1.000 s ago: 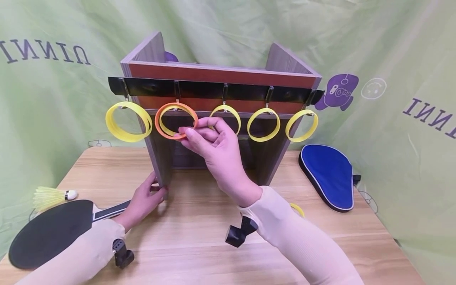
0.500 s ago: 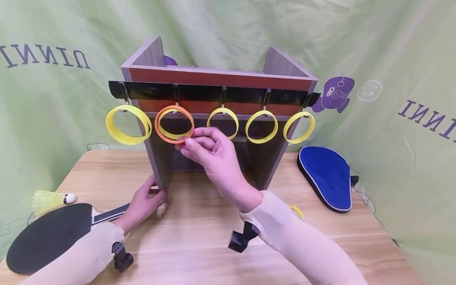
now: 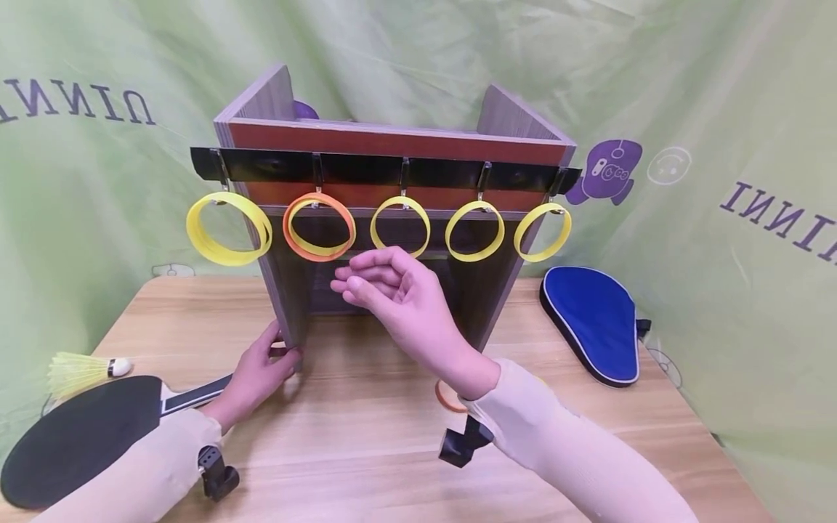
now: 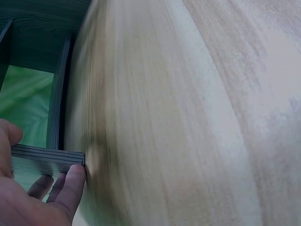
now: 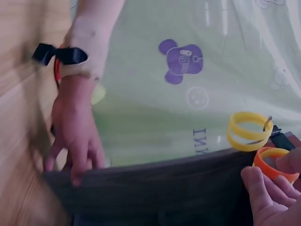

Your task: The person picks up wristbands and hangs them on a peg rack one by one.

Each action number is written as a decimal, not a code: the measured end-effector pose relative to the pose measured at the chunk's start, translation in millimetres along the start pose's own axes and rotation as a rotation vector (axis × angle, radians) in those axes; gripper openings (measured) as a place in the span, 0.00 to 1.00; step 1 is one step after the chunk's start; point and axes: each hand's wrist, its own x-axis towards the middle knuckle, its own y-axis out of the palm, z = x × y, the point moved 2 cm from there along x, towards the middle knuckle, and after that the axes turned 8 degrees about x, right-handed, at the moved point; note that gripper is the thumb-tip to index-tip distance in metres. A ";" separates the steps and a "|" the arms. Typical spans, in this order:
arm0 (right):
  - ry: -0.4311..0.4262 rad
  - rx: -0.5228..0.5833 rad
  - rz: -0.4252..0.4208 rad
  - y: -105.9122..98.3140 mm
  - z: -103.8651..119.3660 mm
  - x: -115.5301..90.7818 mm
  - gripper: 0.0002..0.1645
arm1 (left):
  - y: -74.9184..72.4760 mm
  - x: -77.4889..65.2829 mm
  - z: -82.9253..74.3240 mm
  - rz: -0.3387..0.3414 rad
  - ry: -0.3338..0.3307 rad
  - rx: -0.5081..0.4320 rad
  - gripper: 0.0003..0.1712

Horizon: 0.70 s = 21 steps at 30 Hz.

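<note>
My left hand point(image 3: 258, 367) grips the lower front edge of the grey wooden shelf's left panel point(image 3: 277, 294), thumb inside and fingers outside; the left wrist view shows the panel's end point(image 4: 51, 153) between them. My right hand point(image 3: 415, 301) holds nothing, its fingers loosely bent just below an orange ring point(image 3: 314, 257). That ring hangs with a yellow one on the second hook from the left of a black rail point(image 3: 366, 168). Yellow rings hang from the other hooks, including the leftmost ring point(image 3: 232, 257) and the middle ring point(image 3: 374, 229).
A black table tennis bat point(image 3: 85, 436) lies at the left, its handle running behind my left wrist, with a yellow shuttlecock point(image 3: 78, 372) beyond it. Another orange ring point(image 3: 447, 399) rests on the table, partly hidden by my right wrist. A blue bat case point(image 3: 588, 319) lies at the right.
My right hand has let go of the orange ring and dropped slightly below it; the ring stays hanging. The orange ring on the table has come into view. My left hand keeps its grip.
</note>
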 end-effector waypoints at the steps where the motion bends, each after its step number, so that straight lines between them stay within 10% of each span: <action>1: -0.007 -0.017 0.017 -2.0 -0.6 -2.1 0.14 | -0.3 -0.1 0.4 -0.001 0.002 0.003 0.36; 21: 0.168 -0.464 0.189 -134.1 -31.8 -67.0 0.12 | 0.1 0.2 0.6 0.000 0.000 -0.014 0.34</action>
